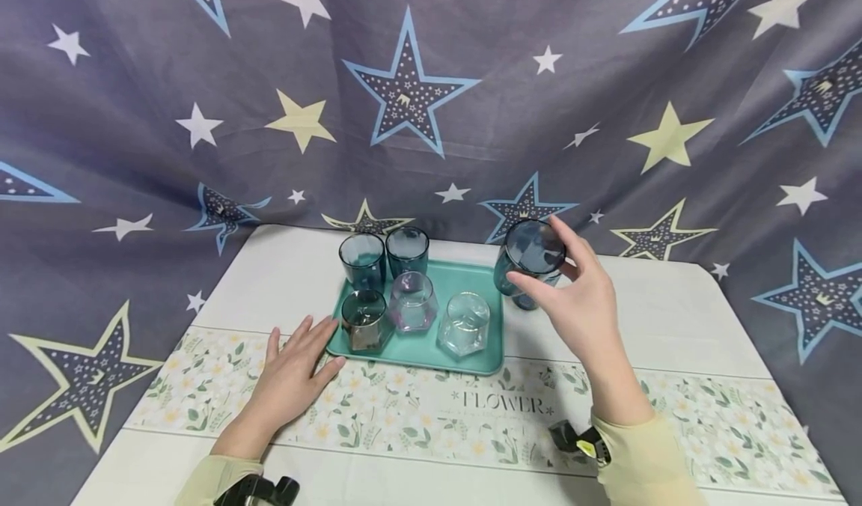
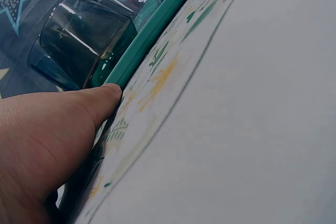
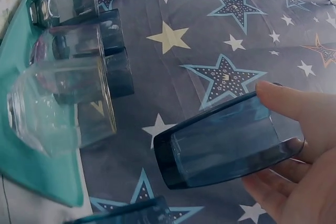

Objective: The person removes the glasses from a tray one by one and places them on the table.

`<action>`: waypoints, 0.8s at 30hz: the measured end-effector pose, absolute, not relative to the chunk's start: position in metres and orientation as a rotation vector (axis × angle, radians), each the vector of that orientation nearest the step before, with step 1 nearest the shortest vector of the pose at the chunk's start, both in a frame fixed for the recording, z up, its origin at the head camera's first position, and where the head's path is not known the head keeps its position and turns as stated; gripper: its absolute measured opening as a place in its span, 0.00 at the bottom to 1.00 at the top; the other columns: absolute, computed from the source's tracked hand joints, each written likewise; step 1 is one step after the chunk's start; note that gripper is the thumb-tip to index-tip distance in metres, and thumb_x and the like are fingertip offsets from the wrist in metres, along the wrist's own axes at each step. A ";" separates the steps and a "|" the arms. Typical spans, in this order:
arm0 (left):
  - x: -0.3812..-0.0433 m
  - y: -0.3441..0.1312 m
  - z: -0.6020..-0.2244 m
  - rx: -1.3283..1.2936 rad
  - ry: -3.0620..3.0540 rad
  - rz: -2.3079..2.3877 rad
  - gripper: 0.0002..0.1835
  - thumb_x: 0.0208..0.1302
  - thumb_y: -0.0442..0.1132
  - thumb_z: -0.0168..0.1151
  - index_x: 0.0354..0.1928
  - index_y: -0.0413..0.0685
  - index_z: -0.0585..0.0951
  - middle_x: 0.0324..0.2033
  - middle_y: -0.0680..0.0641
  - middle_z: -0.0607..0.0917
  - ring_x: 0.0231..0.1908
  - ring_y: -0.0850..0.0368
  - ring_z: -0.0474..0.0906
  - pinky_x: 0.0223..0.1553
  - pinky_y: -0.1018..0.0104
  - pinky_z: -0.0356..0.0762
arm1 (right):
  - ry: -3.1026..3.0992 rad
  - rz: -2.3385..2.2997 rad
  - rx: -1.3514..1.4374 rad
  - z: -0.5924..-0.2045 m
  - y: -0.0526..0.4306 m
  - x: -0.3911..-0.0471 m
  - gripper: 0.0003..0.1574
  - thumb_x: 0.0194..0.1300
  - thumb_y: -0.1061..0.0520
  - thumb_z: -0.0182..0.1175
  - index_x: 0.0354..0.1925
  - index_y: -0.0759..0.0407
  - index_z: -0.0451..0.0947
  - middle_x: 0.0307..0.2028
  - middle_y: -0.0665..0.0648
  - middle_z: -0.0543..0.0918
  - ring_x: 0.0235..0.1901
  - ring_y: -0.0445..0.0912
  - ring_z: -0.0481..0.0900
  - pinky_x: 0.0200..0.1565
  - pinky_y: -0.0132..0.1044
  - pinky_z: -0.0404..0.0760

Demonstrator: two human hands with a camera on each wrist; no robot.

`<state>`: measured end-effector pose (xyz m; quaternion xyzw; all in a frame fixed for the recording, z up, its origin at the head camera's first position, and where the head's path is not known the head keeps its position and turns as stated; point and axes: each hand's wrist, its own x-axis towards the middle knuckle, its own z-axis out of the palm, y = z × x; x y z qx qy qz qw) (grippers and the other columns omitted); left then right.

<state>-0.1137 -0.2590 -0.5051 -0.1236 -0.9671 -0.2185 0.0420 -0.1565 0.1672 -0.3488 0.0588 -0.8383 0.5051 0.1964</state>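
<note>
My right hand (image 1: 584,296) grips a blue glass (image 1: 518,266) near its rim, between thumb and fingers, close by the tray's right end. In the right wrist view this blue glass (image 3: 226,142) is tilted, its thick base toward the tray. Another blue glass (image 3: 131,214) shows partly at that view's bottom edge. My left hand (image 1: 292,375) lies with fingers spread at the left front corner of the green tray (image 1: 431,361), its thumb (image 2: 107,103) touching the rim.
On the tray, two blue glasses (image 1: 364,263) stand at the back left. A smoky brown glass (image 1: 366,326), a pinkish glass (image 1: 413,304) and a clear glass (image 1: 465,326) stand in front. A floral runner (image 1: 404,424) crosses the white table; a star-patterned curtain (image 1: 471,169) hangs behind.
</note>
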 end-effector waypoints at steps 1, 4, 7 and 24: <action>-0.114 -0.259 -0.505 -0.379 -2.960 -0.668 0.38 0.83 0.54 0.65 0.85 0.47 0.67 0.82 0.41 0.69 0.84 0.35 0.54 0.79 0.22 0.31 | -2.345 1.419 0.172 -0.348 0.170 -0.155 0.58 0.61 0.55 0.87 0.83 0.45 0.71 0.70 0.49 0.81 0.67 0.45 0.79 0.67 0.31 0.79; -0.114 -0.259 -0.505 -0.376 -2.962 -0.660 0.38 0.83 0.54 0.65 0.85 0.47 0.67 0.82 0.41 0.70 0.84 0.35 0.54 0.79 0.22 0.31 | -2.331 1.458 0.192 -0.345 0.179 -0.153 0.58 0.61 0.59 0.86 0.83 0.49 0.71 0.68 0.50 0.83 0.68 0.45 0.79 0.67 0.29 0.78; -0.115 -0.259 -0.505 -0.374 -2.967 -0.662 0.38 0.83 0.54 0.65 0.86 0.47 0.67 0.82 0.42 0.69 0.84 0.35 0.54 0.79 0.22 0.31 | -2.341 1.487 0.191 -0.342 0.188 -0.150 0.58 0.61 0.60 0.86 0.83 0.49 0.70 0.67 0.52 0.84 0.67 0.47 0.81 0.67 0.29 0.78; -0.115 -0.259 -0.505 -0.372 -2.978 -0.682 0.39 0.83 0.55 0.64 0.86 0.46 0.66 0.83 0.41 0.68 0.85 0.35 0.53 0.79 0.23 0.29 | -2.539 1.386 0.082 -0.327 0.231 -0.130 0.60 0.64 0.49 0.85 0.86 0.35 0.65 0.70 0.55 0.80 0.66 0.51 0.83 0.59 0.21 0.79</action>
